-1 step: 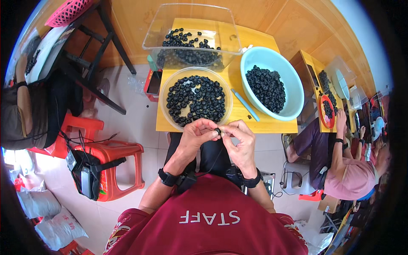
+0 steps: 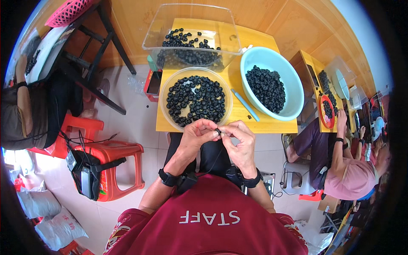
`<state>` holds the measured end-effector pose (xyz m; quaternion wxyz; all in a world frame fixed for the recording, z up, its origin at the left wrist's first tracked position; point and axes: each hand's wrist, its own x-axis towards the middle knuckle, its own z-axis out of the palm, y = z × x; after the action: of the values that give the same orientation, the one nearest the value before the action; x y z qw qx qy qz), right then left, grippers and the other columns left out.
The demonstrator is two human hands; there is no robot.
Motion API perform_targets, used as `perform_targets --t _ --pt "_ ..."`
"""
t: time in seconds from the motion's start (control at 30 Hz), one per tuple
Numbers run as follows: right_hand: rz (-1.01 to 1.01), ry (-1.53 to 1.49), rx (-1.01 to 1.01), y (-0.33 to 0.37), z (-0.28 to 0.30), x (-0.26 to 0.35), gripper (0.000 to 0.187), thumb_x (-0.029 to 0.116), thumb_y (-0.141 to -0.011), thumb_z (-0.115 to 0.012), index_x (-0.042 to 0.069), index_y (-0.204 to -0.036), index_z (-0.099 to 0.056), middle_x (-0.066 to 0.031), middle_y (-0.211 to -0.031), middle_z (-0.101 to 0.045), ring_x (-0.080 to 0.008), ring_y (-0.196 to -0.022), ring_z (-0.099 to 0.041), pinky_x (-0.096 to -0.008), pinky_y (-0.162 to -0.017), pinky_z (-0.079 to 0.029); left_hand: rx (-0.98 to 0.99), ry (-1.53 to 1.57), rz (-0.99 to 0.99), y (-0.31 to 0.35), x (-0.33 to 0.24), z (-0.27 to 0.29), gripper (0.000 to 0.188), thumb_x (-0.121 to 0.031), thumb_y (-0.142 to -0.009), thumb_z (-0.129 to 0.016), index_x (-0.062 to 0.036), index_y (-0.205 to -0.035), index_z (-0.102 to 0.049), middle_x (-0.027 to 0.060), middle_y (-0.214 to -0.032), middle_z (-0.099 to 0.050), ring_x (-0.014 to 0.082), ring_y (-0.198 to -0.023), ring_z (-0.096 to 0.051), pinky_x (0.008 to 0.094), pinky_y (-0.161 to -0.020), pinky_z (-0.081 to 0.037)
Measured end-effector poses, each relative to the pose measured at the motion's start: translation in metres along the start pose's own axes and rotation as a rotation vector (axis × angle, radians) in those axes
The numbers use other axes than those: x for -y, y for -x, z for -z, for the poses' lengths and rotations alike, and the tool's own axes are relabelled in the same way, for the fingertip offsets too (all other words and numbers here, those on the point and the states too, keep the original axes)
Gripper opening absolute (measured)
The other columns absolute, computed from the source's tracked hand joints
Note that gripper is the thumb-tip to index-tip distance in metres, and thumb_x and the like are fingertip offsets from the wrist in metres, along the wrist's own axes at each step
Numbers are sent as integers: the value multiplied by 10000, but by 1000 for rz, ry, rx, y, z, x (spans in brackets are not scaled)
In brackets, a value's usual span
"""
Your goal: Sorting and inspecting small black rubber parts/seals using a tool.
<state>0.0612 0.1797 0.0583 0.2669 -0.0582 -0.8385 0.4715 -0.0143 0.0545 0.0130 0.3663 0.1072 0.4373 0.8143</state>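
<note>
Above my lap, just off the front edge of the yellow table (image 2: pixel 276 125), both hands meet at a small black ring-shaped piece (image 2: pixel 218 131). My left hand (image 2: pixel 195 137) pinches it between thumb and fingertips. From the other side, the closed fingertips of my right hand (image 2: pixel 241 142) press at the piece; whether they hold anything else is too small to tell. Right beyond my hands stands a round clear tub (image 2: pixel 162 106) with many similar black pieces (image 2: pixel 212 104) in it.
A light-blue basin (image 2: pixel 293 80) of black pieces stands right of the tub, a blue stick-like tool (image 2: pixel 245 105) between them. Behind is a clear box (image 2: pixel 231 52) with more pieces. A red stool (image 2: pixel 134 170) bears a black bag (image 2: pixel 87 176) at left. Co-workers (image 2: pixel 350 178) sit on both sides.
</note>
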Motion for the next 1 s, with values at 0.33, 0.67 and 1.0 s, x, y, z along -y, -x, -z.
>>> perform_targets --t 0.33,0.67,1.0 --pt "-202 -153 81 1 12 -2 153 -92 -703 -613 -15 -834 -627 -51 -752 -590 -108 -674 -595 -225 -616 -500 98 -69 -28 -3 -5 0 164 -13 -771 -642 -23 -919 -571 46 -857 -609 111 -762 -585 234 -722 -481" --pt "214 228 -137 27 -18 -6 240 -52 -734 -568 26 -951 -632 -98 -746 -554 -244 -653 -579 -303 -544 -467 22 183 102 5 6 10 149 2 -797 -604 -41 -936 -571 55 -879 -615 126 -771 -605 254 -714 -513" --pt "115 53 -250 22 9 -8 165 -50 -726 -598 -1 -877 -645 -116 -803 -584 -191 -660 -586 -274 -548 -457 45 233 107 1 7 -4 145 1 -804 -596 -31 -941 -562 83 -891 -619 163 -778 -623 263 -724 -515"
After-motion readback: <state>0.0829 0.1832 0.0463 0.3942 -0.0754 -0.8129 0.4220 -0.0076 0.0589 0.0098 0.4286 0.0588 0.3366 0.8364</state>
